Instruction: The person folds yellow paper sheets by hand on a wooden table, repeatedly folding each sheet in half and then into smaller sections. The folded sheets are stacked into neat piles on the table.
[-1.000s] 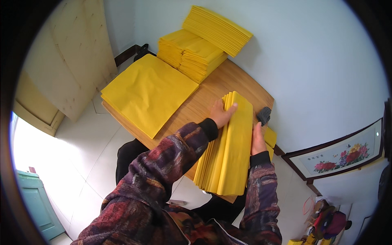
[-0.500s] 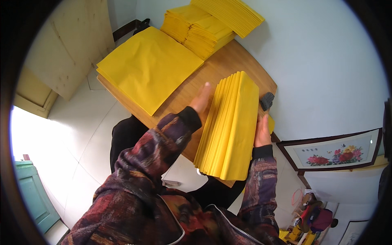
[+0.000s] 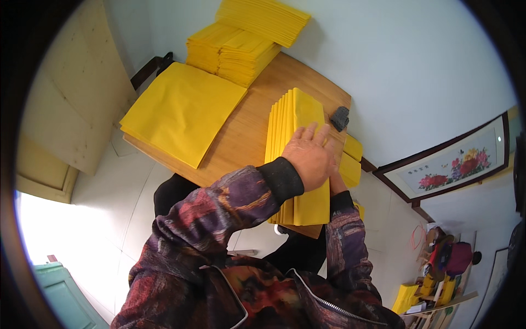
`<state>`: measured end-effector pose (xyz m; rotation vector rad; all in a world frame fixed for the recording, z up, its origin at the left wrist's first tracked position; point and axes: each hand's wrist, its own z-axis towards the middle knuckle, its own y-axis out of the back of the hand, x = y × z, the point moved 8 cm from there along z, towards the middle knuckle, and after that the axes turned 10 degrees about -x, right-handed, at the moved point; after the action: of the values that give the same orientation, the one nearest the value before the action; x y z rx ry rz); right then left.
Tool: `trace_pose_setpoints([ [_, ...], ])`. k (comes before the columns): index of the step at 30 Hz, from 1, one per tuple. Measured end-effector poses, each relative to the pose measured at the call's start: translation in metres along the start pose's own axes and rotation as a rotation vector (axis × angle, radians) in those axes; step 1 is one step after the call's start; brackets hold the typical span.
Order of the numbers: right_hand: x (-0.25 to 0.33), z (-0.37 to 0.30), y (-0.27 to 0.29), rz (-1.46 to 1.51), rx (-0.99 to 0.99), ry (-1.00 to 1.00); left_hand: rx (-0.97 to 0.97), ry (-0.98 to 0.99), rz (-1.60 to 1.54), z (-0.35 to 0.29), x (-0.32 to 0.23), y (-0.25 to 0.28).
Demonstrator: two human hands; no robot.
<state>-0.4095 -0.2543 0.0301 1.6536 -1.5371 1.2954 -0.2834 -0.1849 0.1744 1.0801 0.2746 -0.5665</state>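
Note:
A pile of folded yellow sheets (image 3: 282, 123), paper or cloth, lies on the near right part of the wooden table (image 3: 257, 112), with its layered folds toward the left. My left hand (image 3: 311, 158) rests palm down across the top of this pile, fingers stretched out. At the pile's right edge is my right hand (image 3: 337, 182); the left hand covers its fingers. Flat, unfolded yellow sheets (image 3: 183, 112) cover the table's left end.
Tall stacks of folded yellow sheets (image 3: 233, 52) stand at the back against the wall. A dark grey lump (image 3: 339, 118) sits by the table's right edge. More yellow pieces (image 3: 350, 169) show beyond that edge. A framed flower picture (image 3: 449, 159) is at the right.
My left hand has moved from beside the pile's left side onto its top. The pile looks flatter, and my right hand's fingers are now hidden. The whole view has shifted.

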Motion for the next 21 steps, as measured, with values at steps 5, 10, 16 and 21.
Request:
trace_pose_setpoints([
  [5, -0.006, 0.002, 0.001, -0.017, 0.099, -0.072, 0.179, 0.141, 0.132, -0.003, 0.023, -0.037],
  [10, -0.007, 0.016, 0.001, -0.104, 0.162, -0.052, 0.044, 0.194, 0.145, -0.025, 0.038, -0.058],
  [16, -0.005, 0.018, -0.006, -0.098, 0.132, -0.08, -0.043, 0.216, 0.065, -0.036, 0.049, -0.06],
  [21, -0.009, 0.028, 0.018, -0.38, -0.102, -0.08, -0.068, 0.203, 0.073, -0.038, 0.05, -0.061],
])
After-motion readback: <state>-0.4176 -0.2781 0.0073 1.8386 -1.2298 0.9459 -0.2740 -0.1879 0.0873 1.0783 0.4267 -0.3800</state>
